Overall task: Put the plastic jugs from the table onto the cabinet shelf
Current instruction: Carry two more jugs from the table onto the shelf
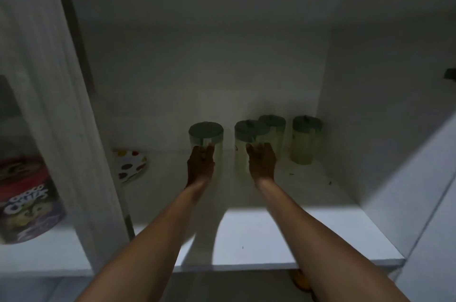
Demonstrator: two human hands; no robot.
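Observation:
Several pale yellow-green plastic jugs with dark green lids stand deep in the white cabinet shelf (283,232). My left hand (200,163) grips the handle side of the leftmost jug (206,134), which rests on the shelf. My right hand (262,162) holds the second jug (248,140) the same way. A third jug (274,126) stands just behind the second, partly hidden by it. A fourth jug (306,140) stands apart at the right, near the cabinet's side wall. Both forearms reach into the dim compartment.
A white plate with coloured dots (130,166) leans at the shelf's left rear. A vertical divider (81,129) separates a left compartment holding a cereal box (27,205). An open cabinet door (417,178) angles in at the right. The shelf's front half is brightly lit.

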